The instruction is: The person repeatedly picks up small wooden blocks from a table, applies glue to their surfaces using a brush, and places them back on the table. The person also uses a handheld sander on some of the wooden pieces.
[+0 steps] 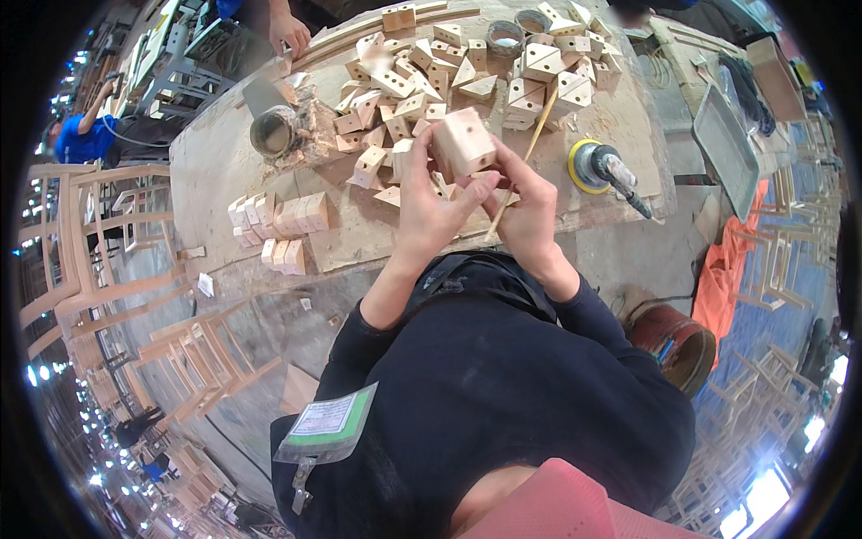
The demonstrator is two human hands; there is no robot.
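1. The left hand (429, 202) is raised over the dusty wooden workbench (215, 162), fingers curled around a pale drilled wooden block (464, 141).
2. The right hand (528, 205) steadies the block's other side, fingers pinching a thin wooden stick (525, 153).

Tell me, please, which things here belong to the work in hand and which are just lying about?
In hand: wooden block, held by left hand and right hand; thin wooden stick; heap of drilled blocks.

Lying about: yellow sander, metal tray, tape rolls.
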